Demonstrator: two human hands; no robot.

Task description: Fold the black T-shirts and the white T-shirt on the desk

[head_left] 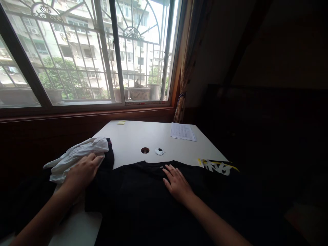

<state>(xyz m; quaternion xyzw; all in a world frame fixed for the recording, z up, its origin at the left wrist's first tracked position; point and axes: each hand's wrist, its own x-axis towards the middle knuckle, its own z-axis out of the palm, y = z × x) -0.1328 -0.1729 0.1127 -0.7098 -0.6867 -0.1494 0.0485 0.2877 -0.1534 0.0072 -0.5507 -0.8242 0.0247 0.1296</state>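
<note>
Black T-shirt (143, 191) could wrinkle if the right hand (178, 182), resting flat with fingers apart, drags it, while whether the left hand (82, 171) grips white cloth (85, 147) is unclear.

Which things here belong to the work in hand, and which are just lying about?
Seemingly in the work:
black shirt, spread under the right grip
white cloth, under the left grip
white table, under the shirt

Seemingly just lying about:
paper sheets, far right of the table
yellow slip, far left
white disc, mid-table
</note>
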